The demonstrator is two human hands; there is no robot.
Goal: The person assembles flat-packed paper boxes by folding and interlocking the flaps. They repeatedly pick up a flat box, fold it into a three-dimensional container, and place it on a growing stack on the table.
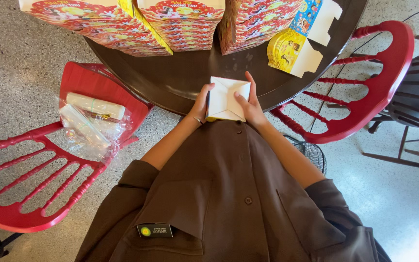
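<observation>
White folded cardboard box [226, 99], flaps closed into a diagonal seam, sits at the dark round table [180, 80] edge, clasped by your left hand [201, 104] and right hand [250, 104]. Clear plastic bag [90, 128] on the red chair [40, 165] holds what look like wrapped rolls.

Single head-worn camera looks steeply down, close over the torso; round worktop [180, 82] edge toward 12 o'clock.
</observation>
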